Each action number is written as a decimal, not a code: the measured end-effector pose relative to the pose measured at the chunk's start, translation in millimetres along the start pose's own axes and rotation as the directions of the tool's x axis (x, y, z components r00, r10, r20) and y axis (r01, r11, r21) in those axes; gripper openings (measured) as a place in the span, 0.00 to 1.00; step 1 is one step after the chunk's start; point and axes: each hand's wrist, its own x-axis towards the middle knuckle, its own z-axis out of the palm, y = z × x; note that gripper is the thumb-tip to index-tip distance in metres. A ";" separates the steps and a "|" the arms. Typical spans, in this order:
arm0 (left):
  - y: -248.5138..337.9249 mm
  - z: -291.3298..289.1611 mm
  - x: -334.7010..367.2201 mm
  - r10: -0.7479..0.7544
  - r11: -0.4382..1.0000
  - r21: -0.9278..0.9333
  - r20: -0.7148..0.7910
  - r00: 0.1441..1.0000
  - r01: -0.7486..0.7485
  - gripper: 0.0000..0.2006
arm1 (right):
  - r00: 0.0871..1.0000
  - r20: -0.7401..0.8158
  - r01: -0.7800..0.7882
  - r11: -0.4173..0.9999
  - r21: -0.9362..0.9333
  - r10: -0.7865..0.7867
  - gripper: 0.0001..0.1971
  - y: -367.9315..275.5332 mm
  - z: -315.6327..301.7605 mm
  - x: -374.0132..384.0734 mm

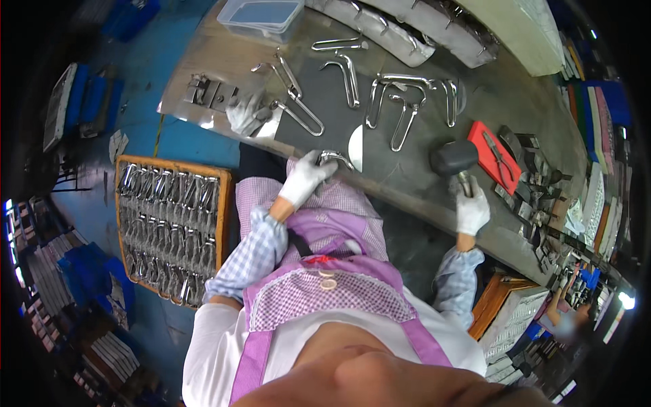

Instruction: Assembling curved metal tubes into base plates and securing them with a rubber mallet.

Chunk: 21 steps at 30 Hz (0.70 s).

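Here's the white-gloved left hand (310,178), closed on a curved, mirror-bright metal piece (342,159) at the near edge of the workbench (407,169), well left of the red tray (480,146). The right hand (472,209), gloved too, clenches a mallet (454,157), its dull black barrel-shaped head just left of that tray. Glossy looped metal parts (353,78) lie scattered farther left of it; slim pliers (500,161) rest on it.
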 end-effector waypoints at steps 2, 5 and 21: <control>-3.3 -0.9 -1.6 0.062 0.998 -0.025 0.042 0.997 -0.061 0.24 | 0.963 -0.205 0.221 0.949 0.224 -0.176 0.14 -41.6 2.5 -6.4; -6.7 2.3 -13.5 0.170 0.981 -0.106 0.092 0.981 -0.160 0.22 | 0.917 0.023 0.393 0.912 0.115 -0.398 0.18 -135.8 39.3 -35.3; -36.0 10.0 -22.1 0.420 0.869 -0.092 -0.384 0.823 -0.486 0.10 | 0.653 0.632 -0.349 0.575 0.740 -0.417 0.26 -230.8 -14.1 -70.9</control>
